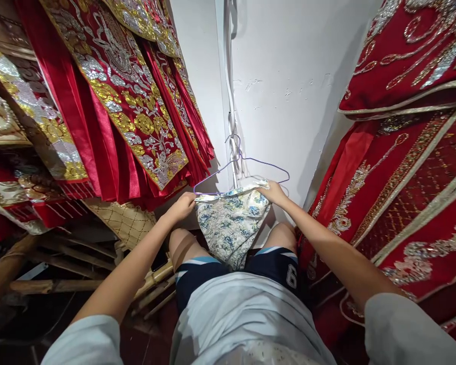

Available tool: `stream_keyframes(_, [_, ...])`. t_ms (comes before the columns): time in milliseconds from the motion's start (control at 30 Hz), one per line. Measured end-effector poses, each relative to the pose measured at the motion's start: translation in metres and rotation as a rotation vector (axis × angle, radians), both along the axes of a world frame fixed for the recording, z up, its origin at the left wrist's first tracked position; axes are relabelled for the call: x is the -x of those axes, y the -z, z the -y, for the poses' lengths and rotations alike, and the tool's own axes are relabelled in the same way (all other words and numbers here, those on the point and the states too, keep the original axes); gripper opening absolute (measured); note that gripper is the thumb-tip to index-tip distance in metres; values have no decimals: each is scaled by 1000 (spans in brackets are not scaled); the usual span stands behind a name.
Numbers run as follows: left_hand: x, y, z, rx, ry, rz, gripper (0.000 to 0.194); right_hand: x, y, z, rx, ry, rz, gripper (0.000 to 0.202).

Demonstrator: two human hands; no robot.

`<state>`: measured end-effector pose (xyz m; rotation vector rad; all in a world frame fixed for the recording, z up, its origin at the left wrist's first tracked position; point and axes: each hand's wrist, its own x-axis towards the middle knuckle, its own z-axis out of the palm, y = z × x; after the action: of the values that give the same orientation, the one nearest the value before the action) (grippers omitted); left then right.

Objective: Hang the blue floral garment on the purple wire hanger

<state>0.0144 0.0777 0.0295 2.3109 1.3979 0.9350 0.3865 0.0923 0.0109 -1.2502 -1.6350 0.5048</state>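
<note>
A white cloth garment with a blue and green floral print (231, 220) hangs between my hands, its top edge stretched across and its lower part narrowing down over my lap. My left hand (184, 205) pinches its left top corner. My right hand (271, 191) grips the right top corner, fingers partly behind the fabric. Just beyond the top edge is a thin purple wire hanger (264, 161), its hook up by the white pole. The hanger's lower bar runs along the cloth's left edge; whether the cloth is attached to it I cannot tell.
Red embroidered garments with gold and silver sequins (137, 111) hang at the left. More red beaded garments (414, 167) crowd the right side. A bamboo frame (53, 286) stands at the lower left. Ahead are a white wall (289, 66) and a vertical white pole (230, 76).
</note>
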Motion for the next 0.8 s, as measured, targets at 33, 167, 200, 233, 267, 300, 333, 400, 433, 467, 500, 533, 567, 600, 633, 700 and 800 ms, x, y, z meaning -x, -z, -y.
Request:
stream_keyframes(33, [-3, -2, 0, -21, 11, -3, 8, -7, -2, 4, -7, 7, -2, 17])
stream_keyframes(167, [-12, -12, 3, -210, -26, -48, 17, -23, -13, 20, -17, 19, -12, 21])
stream_keyframes(200, [-15, -16, 3, -264, -58, -58, 18, -22, -15, 23, -13, 13, -22, 22])
stream_keyframes(233, [-18, -20, 3, -306, -90, -61, 18, -20, -15, 26, -7, 4, -34, 22])
stream_keyframes(267, [-22, -25, 2, -332, -111, -50, 18, -15, -14, 28, -2, -9, -46, 21])
stream_keyframes(300, [-27, -31, -1, -342, -116, -28, 19, -8, -12, 31, 0, -23, -58, 21])
stream_keyframes(333, [-32, -36, -4, -335, -106, 5, 21, -1, -10, 33, 0, -37, -67, 20])
stream_keyframes(400, [-45, -46, -10, -270, -59, 79, 26, 12, -5, 38, -11, -58, -79, 19])
stream_keyframes(433, [-51, -50, -14, -225, -27, 105, 28, 17, -3, 40, -18, -64, -83, 19])
stream_keyframes(467, [-57, -53, -16, -187, 2, 117, 29, 20, -2, 43, -24, -67, -84, 19])
stream_keyframes(500, [-61, -55, -18, -166, 26, 116, 31, 20, -3, 46, -29, -70, -86, 20])
stream_keyframes(533, [-64, -56, -19, -165, 40, 107, 32, 18, -4, 50, -44, -71, -87, 21])
stream_keyframes(567, [-66, -56, -19, -176, 46, 97, 34, 13, -8, 53, -77, -60, -92, 24])
stream_keyframes(600, [-67, -56, -19, -190, 45, 86, 35, 6, -12, 56, -130, -30, -102, 31])
stream_keyframes(633, [-68, -55, -18, -203, 40, 72, 35, -3, -18, 58, -192, 16, -114, 41])
stream_keyframes(700, [-67, -55, -16, -221, 40, 34, 34, -23, -31, 57, -292, 133, -139, 64])
stream_keyframes(800, [-63, -59, -15, -259, 56, -32, 33, -55, -53, 45, -199, 190, -112, 57])
